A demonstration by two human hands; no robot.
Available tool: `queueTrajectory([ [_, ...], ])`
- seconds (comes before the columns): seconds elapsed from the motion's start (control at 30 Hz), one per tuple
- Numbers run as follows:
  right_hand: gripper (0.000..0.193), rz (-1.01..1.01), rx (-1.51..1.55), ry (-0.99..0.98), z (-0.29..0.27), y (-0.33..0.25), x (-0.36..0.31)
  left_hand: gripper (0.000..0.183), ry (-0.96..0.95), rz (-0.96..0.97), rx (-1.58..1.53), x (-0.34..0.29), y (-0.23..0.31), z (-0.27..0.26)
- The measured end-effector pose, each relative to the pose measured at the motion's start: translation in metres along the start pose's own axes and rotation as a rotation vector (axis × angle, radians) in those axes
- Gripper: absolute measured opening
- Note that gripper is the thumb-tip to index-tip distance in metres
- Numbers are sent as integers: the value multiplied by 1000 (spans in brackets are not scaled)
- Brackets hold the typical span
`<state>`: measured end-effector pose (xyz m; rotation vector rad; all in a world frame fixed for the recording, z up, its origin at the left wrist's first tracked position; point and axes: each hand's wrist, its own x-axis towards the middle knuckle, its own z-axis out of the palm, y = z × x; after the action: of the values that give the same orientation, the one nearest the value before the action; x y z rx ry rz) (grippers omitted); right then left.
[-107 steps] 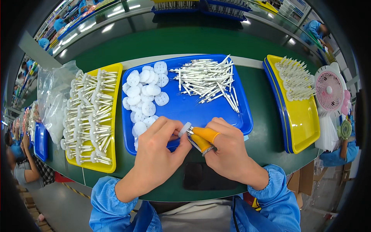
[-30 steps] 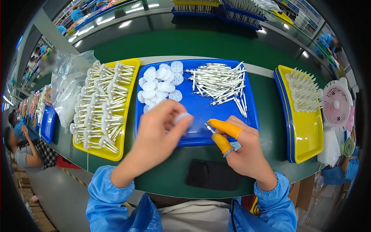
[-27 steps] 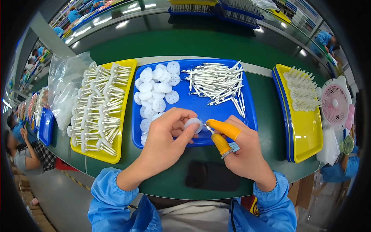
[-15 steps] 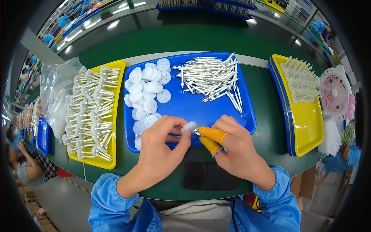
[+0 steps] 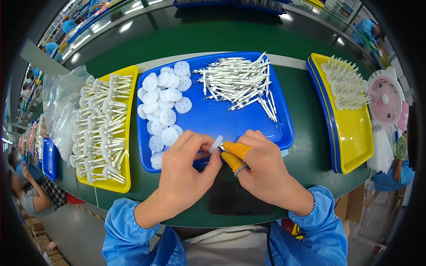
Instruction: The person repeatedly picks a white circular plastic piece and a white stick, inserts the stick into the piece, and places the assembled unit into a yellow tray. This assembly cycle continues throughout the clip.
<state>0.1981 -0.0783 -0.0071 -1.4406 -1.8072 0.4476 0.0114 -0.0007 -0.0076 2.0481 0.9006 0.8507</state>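
Note:
My left hand point(image 5: 185, 173) pinches a translucent white plastic disc point(image 5: 216, 144) on edge between thumb and fingertips, over the front rim of a blue tray point(image 5: 222, 126). Yellow finger covers and a ring are on my right hand point(image 5: 259, 166). Its thumb and forefinger close on a small metal-tipped piece point(image 5: 221, 147), which meets the disc; the rest of that piece is hidden by the fingers. Inside the tray, loose white discs point(image 5: 167, 117) lie in a heap at the left. A pile of thin white rods with metal ends point(image 5: 239, 82) fills the far right of it.
Discs fitted with rods point(image 5: 104, 128) crowd a yellow tray point(image 5: 128, 146) at left, beside a clear plastic bag point(image 5: 62, 106). Similar pieces point(image 5: 344, 84) stand in a yellow tray point(image 5: 355, 146) at right, near a pink fan point(image 5: 384, 99). A dark phone point(image 5: 239, 199) lies before me.
The disc in my left hand has tilted more upright. My right fingers have shifted slightly left, closer against it. The whole view has shifted a little.

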Motion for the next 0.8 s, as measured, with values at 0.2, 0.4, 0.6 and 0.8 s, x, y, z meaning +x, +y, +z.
queueTrajectory([
  [0.2, 30, -56, 38, 112, 4, -5, -2, 19, 34, 70, 38, -4, -3, 0],
  [0.4, 23, 44, -7, 123, 13, -13, -2, 19, 6, 36, 37, -10, -1, 3],
  [0.6, 21, 62, -158, 103, -9, 18, 22, 16, 43, 1, 91, 1, -5, -3],
  [0.8, 14, 57, -650, 75, -31, 56, 40, 12, 33, 20, 71, 6, -15, -10],
])
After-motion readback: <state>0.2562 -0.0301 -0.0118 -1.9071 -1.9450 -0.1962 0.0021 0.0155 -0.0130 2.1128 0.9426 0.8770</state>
